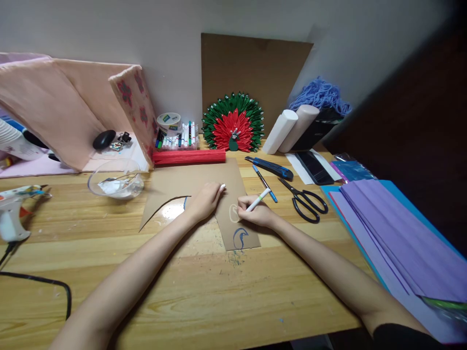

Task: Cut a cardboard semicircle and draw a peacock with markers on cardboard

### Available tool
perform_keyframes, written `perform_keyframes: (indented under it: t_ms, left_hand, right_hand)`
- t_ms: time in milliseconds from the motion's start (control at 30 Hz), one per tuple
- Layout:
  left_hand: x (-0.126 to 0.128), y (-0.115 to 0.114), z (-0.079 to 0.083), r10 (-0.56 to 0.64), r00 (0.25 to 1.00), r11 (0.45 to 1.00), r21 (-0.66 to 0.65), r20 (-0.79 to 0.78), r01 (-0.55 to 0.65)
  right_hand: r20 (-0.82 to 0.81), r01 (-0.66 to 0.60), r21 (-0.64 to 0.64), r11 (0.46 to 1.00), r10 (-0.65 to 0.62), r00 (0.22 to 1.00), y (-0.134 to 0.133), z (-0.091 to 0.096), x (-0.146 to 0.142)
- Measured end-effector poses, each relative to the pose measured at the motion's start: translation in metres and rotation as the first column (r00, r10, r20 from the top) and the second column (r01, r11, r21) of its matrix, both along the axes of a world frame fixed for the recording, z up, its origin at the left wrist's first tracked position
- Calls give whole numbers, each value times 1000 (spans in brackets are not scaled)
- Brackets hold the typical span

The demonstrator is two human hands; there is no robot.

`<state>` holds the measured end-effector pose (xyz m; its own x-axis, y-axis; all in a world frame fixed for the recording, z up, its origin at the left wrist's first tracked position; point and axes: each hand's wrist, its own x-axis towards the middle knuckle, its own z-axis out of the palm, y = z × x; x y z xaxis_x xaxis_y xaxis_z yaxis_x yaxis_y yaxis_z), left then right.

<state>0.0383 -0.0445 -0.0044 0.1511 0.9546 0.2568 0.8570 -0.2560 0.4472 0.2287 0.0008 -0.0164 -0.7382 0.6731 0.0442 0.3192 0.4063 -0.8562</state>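
A cut piece of brown cardboard (204, 172) lies flat on the wooden table. My right hand (257, 211) is closed around a white marker (258, 200), its writing end low over the cardboard. Beside those fingers is a pale rounded outline (233, 214), and below it a blue curved drawing (240, 238). Resting on the cardboard, my left hand (204, 200) is closed, with a small white marker cap (223, 187) between thumb and finger. Right of the cardboard lie a blue marker (265, 183), a utility knife (272, 168) and black-handled scissors (306, 200).
A glue gun (14, 211) with a cord and a clear bowl (116, 182) are at left. Behind stand a marker box (178, 139), a red paper roll (189, 156) and a green-red peacock (233, 124). Purple paper (404, 238) covers the right side, near a phone (314, 168).
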Motion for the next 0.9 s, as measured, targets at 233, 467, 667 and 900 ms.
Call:
perform_keyframes:
  t_ms: [233,467,667,900]
  left_hand:
    - [0,-1,-1,-4,1000,1000,-3,21,4]
    - [0,0,-1,-4,1000,1000,-9,15,4]
    - [-1,0,-2,-6,1000,1000,-18,27,7]
    - [-1,0,-2,-15,999,1000,-17,40,16]
  right_hand:
    - [-128,166,-101,981,-178,976,0,1,-4]
    - [-101,130,-163,978,-148,984,-9,5,-7]
    - [-81,100,-155,983,-113,990,-10,9,-7]
    - [-84,131,-143,981,-144,986,-10,10,-8]
